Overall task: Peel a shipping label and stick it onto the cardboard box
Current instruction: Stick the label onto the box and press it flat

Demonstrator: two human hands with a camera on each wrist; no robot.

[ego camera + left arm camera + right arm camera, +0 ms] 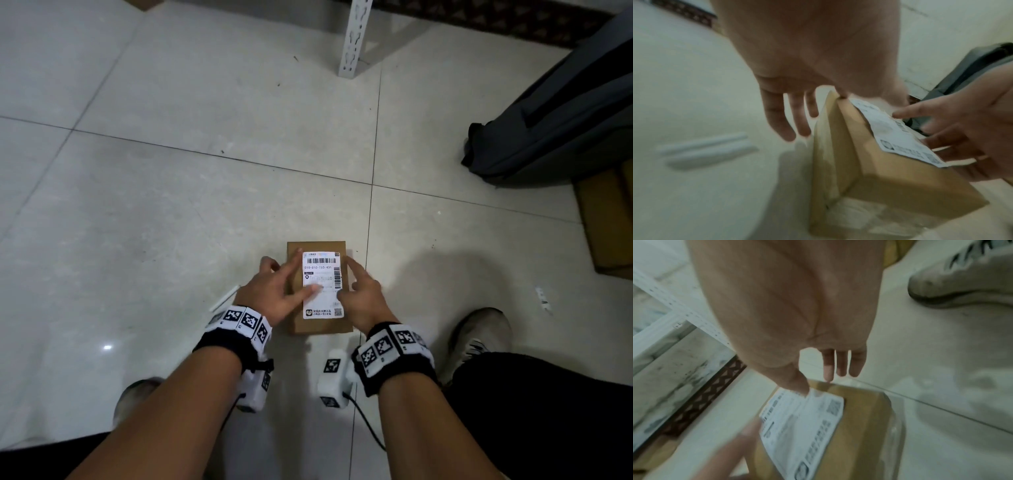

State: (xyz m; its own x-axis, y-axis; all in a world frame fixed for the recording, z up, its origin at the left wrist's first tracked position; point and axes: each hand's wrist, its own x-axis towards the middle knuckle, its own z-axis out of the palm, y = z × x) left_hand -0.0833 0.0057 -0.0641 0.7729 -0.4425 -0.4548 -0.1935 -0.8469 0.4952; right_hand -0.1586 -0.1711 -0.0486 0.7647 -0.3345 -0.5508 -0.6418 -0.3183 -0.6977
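A small brown cardboard box (294, 322) lies flat on the tiled floor. A white shipping label (322, 267) with barcodes lies on its top face. My left hand (277, 291) is spread over the box's left side, its thumb pressing the middle of the label. My right hand (359, 291) is at the box's right edge with straight fingers, its thumb on the label's right side. In the left wrist view the box (879, 181), label (898, 134) and right hand (966, 129) show. The right wrist view shows my thumb touching the label (807, 421) on the box (861, 426).
A white strip of paper (224, 298) lies on the floor just left of my left hand. A dark bag (555, 116) and brown cartons (606, 219) stand at the right. A white rack post (354, 37) stands behind. My shoes (479, 339) flank the box.
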